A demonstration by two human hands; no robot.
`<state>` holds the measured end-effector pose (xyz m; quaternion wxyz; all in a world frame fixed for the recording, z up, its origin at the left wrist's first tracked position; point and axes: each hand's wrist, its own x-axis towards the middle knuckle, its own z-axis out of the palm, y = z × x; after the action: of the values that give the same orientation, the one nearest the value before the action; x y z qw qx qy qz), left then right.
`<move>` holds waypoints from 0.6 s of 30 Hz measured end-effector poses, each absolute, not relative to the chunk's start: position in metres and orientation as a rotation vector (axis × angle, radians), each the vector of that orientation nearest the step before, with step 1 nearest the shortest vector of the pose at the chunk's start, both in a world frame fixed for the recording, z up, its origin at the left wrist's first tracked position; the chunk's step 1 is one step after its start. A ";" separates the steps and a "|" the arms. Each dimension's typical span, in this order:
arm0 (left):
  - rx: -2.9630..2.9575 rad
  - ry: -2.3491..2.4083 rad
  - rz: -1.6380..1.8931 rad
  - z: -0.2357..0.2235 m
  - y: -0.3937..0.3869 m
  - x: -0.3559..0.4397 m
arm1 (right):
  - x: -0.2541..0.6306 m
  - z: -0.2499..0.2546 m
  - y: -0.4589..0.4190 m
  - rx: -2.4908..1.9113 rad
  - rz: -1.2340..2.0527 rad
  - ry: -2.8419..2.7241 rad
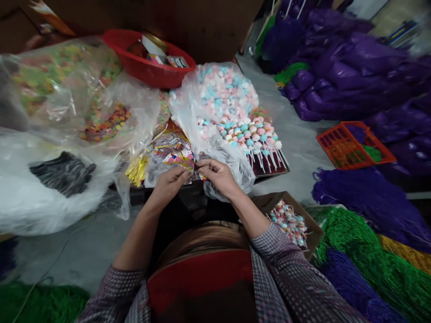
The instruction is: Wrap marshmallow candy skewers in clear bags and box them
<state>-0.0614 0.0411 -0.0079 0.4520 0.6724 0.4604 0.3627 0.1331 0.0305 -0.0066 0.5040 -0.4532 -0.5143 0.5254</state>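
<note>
My left hand (172, 180) and my right hand (218, 174) meet at the table's near edge, fingertips pinched together and almost touching. What lies between them is small and dark or clear, too small to make out. Just beyond are printed clear plastic packets (175, 150) with colourful dots. A bunch of gold twist ties (137, 170) rests left of my left hand. Past my right hand, marshmallow sticks (256, 134) in pink, white and blue lie in rows, their white ends toward me. A crumpled clear bag (232, 161) sits beside my right wrist.
Behind stand a red basin (151, 72) and a bag of pastel marshmallows (225, 89). Bags of coloured gummy candy (63, 76) fill the left, near a bag with black strands (63, 172). A cardboard box (314, 233) of wrapped sticks, an orange crate (353, 146) and purple bags (350, 67) are right.
</note>
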 end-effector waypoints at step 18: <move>1.907 1.274 1.192 -0.022 0.044 -0.056 | 0.187 0.023 0.045 -1.417 0.705 -1.598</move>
<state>-0.0558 0.0438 -0.0221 0.2747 0.7094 0.4740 0.4434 0.1867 0.0453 0.0228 0.4316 -0.5684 -0.6409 0.2827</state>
